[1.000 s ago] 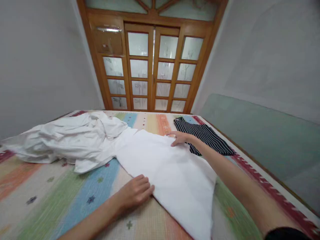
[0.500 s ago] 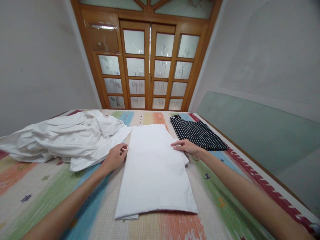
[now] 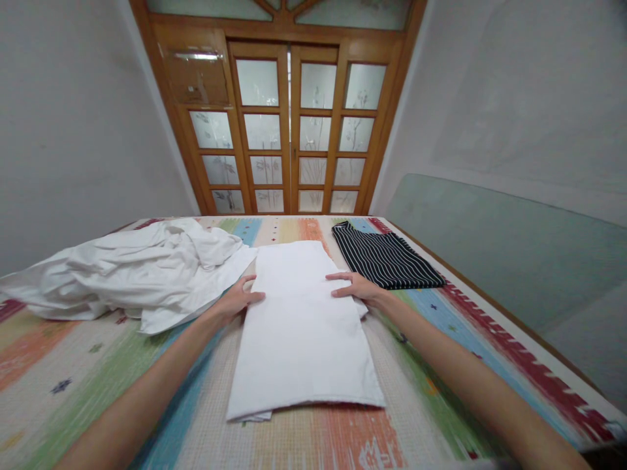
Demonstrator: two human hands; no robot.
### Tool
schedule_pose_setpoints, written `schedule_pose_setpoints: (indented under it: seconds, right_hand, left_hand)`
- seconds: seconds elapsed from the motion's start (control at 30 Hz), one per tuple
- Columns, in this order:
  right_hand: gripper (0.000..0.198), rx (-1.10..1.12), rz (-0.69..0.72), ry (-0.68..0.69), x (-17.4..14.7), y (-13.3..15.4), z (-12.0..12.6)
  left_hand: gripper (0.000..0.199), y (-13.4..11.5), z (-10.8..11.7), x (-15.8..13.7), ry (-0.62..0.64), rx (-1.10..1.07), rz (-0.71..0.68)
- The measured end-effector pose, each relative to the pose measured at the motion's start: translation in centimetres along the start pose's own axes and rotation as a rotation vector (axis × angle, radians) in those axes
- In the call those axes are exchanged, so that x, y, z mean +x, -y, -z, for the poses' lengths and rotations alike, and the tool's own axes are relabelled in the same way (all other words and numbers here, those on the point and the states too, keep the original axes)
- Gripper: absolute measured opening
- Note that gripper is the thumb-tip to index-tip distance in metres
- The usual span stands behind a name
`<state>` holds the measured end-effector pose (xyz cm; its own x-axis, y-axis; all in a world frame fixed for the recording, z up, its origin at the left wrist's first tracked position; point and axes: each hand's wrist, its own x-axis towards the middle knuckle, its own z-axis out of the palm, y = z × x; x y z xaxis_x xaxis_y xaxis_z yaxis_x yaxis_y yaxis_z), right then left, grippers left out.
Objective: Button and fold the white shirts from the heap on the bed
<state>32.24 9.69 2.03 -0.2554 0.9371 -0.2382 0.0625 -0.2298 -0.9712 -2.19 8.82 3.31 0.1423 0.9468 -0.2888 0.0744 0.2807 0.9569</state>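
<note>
A folded white garment (image 3: 301, 346) lies flat in the middle, its long side running away from me. At its left edge rests my left hand (image 3: 240, 297), thumb on the cloth and index finger held apart from it; its other fingers are partly hidden. My right hand (image 3: 355, 287) reaches over the right edge, fingers stretched across the top and thumb apart. A small flap of white cloth (image 3: 361, 308) sticks out under that hand. The garment's near left corner shows a lower layer peeking out.
A crumpled pile of white cloth (image 3: 142, 267) lies at the left, touching or close to the garment. Folded black-and-white striped clothing (image 3: 389, 258) sits at the back right. Beneath is a colourful striped cover (image 3: 98, 365). Wooden glazed doors (image 3: 289, 130) stand beyond.
My left hand has spread its thumb and index finger and moved its thumb onto the garment's left edge. My right hand has shifted slightly left over the cloth.
</note>
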Motion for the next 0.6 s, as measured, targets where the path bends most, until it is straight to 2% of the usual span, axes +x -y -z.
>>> schedule_pose_setpoints:
  seconds: [0.07, 0.13, 0.2, 0.33, 0.4, 0.5, 0.6]
  right_hand:
    - [0.063, 0.005, 0.004, -0.002, -0.1, -0.1, -0.1]
    - [0.058, 0.017, 0.016, -0.031, -0.1, -0.4, -0.1]
    - [0.053, 0.033, 0.047, -0.071, 0.0, -0.7, -0.1]
    - [0.052, 0.052, 0.144, -0.121, -0.2, -0.5, 0.1]
    - [0.056, 0.024, 0.174, -0.118, -0.5, 0.3, 0.3]
    - [0.061, -0.121, 0.227, -0.121, -1.2, 1.7, 0.6]
    - [0.052, -0.344, 0.362, -0.18, -1.8, 2.8, 0.8]
  left_hand:
    - [0.116, 0.3, -0.1, -0.2, 0.039, -0.035, -0.045]
    - [0.12, 0.6, -0.1, -0.2, 0.054, -0.059, -0.085]
    - [0.111, 1.1, 0.0, -0.1, 0.062, -0.076, -0.117]
    - [0.078, 1.4, 0.4, 0.2, 0.024, -0.052, -0.197]
    - [0.073, 0.9, 0.6, 0.2, 0.001, 0.004, -0.244]
    - [0.073, -0.2, 0.9, -0.3, 0.014, 0.127, -0.309]
    - [0.063, -1.3, 1.3, -0.9, -0.001, 0.328, -0.388]
